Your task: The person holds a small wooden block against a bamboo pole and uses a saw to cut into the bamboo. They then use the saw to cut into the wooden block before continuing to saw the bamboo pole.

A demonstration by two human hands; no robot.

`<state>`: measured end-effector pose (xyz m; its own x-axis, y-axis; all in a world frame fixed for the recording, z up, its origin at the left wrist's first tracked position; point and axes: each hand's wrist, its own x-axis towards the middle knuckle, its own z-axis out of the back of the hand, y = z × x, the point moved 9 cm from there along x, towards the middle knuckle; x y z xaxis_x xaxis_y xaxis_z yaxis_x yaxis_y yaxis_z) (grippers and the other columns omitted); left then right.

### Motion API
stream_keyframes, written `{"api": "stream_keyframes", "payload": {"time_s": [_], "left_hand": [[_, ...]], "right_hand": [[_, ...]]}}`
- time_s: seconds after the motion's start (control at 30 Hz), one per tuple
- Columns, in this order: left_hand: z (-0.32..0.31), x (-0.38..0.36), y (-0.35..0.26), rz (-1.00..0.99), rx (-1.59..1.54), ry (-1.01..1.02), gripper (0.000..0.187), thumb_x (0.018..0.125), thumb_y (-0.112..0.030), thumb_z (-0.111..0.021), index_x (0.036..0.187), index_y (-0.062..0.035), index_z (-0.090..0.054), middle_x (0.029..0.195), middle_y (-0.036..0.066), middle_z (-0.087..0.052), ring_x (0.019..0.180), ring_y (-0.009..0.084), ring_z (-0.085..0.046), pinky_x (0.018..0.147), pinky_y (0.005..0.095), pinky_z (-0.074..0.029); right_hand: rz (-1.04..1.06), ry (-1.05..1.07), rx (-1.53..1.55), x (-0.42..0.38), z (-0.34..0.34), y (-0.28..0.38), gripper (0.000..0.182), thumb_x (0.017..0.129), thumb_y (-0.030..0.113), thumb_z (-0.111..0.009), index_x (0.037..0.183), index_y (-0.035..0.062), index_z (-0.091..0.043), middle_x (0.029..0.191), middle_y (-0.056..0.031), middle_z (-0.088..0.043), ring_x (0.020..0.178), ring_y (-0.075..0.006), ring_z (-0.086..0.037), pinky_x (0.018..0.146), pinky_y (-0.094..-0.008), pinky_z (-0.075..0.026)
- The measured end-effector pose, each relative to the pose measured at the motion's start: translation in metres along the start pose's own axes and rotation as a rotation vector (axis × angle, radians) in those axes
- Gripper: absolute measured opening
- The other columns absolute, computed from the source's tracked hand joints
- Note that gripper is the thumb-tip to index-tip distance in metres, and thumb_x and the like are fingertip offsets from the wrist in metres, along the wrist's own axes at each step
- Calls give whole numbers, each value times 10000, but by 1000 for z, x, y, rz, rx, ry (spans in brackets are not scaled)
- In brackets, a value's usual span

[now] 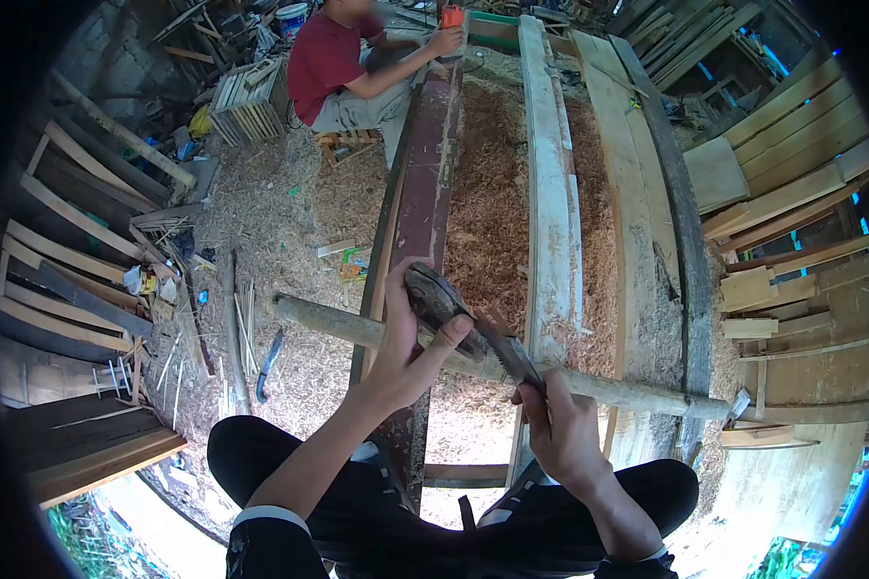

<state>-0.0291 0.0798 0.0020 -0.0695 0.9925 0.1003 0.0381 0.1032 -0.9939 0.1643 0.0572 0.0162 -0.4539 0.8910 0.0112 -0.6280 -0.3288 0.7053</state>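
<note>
A worn hand saw [515,357] is held up in front of me, with a dark, bulky handle and a narrow metal blade showing teeth along its lower edge. Around the handle my left hand [410,343] is closed, its thumb resting along the top. My right hand [562,425] pinches the far end of the blade between thumb and fingers, hiding its tip. Beneath both hands, a round wooden pole [628,391] crosses over long boards. The reddish-brown board [423,198] runs away from me behind my left hand.
A co-worker [333,72] in a red shirt sits at the far end, one hand on an orange tool [452,16]. White-painted boards [550,193] and a pale plank [628,174] stretch lengthwise. A dark-handled blade [268,367] lies on the shavings-covered floor. Curved wooden frames [77,207] stand left.
</note>
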Motion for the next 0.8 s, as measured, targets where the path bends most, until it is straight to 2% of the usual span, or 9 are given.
{"api": "stream_keyframes", "payload": {"time_s": [0.07, 0.2, 0.27, 0.37, 0.6, 0.67, 0.8], "left_hand": [[3, -2, -3, -65, 37, -39, 675, 978, -268, -661, 1436, -91, -197, 1199, 53, -349, 1068, 151, -412, 971, 333, -364], [3, -2, -11, -3, 69, 0, 683, 969, -305, -670, 1421, -86, -208, 1162, 47, -352, 1038, 153, -420, 956, 337, -367], [3, -1, -11, 15, 120, 20, 670, 956, -358, -680, 1380, -85, -240, 1120, 41, -350, 1014, 154, -411, 945, 342, -362], [6, 1, -5, 0, 233, 49, 654, 944, -398, -687, 1340, -91, -267, 1095, 40, -349, 999, 153, -405, 931, 349, -362], [8, -2, -7, 8, 329, 78, 626, 952, -387, -679, 1325, -93, -271, 1079, 44, -351, 985, 146, -392, 916, 346, -358], [8, -1, -5, 15, 429, 96, 813, 960, -497, -620, 1416, 42, -218, 1072, 143, -481, 1020, 239, -512, 924, 419, -421], [5, -3, -4, -4, 320, 72, 818, 962, -492, -621, 1423, 38, -202, 1077, 143, -479, 1024, 239, -509, 928, 417, -420]], "right_hand": [[66, -42, -45, -1, 2, 8, 111, 986, 60, -585, 901, -4, -559, 709, -126, -676, 552, -268, -655, 504, -361, -483], [79, -24, -52, -5, -4, 3, 118, 989, 58, -576, 894, -8, -555, 702, -128, -673, 552, -265, -654, 505, -361, -484], [190, -163, -52, -7, 4, 13, 149, 950, 116, -658, 864, 44, -559, 519, -91, -522, 428, -281, -548, 420, -408, -394], [152, -134, -67, -6, 5, 10, 144, 948, 120, -662, 872, 45, -565, 520, -82, -525, 426, -269, -546, 418, -398, -395], [204, -124, -117, -6, 11, 15, 137, 945, 122, -667, 886, 45, -570, 522, -75, -529, 425, -256, -547, 414, -393, -394], [181, -79, -91, -4, 11, 16, 142, 944, 120, -667, 884, 45, -564, 520, -79, -529, 425, -260, -550, 415, -399, -396], [158, -99, -52, -8, 2, 10, 147, 943, 119, -667, 878, 47, -557, 521, -85, -534, 427, -268, -556, 418, -411, -396]]}}
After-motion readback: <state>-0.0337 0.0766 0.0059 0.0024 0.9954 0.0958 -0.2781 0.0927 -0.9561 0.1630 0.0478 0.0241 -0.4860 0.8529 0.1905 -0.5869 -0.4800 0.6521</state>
